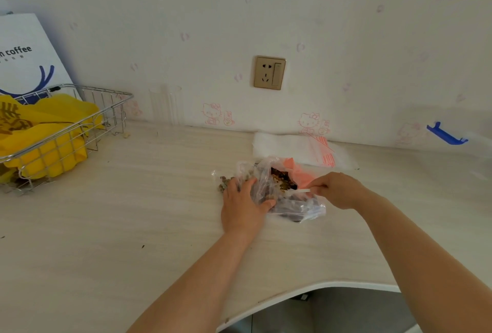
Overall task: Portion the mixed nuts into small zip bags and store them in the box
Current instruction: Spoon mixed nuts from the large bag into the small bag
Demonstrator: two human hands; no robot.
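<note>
A clear plastic bag of mixed nuts (282, 181) lies open on the pale table (133, 213), with a pink bag (300, 173) behind it. My left hand (242, 207) holds the bag's left side, thumb on the plastic. My right hand (338, 190) pinches a small white spoon-like handle (303, 191) that reaches into the nuts. A few nuts in plastic (225, 183) show beyond my left fingers. A stack of small zip bags with red stripes (300, 150) lies by the wall. A clear box with a blue latch (447, 135) stands at the far right.
A wire basket (66, 130) with yellow bags stands at the left, a white coffee paper bag (24, 50) behind it. A wall socket (269, 72) is above the table. The table's curved front edge (306, 288) runs below my right arm.
</note>
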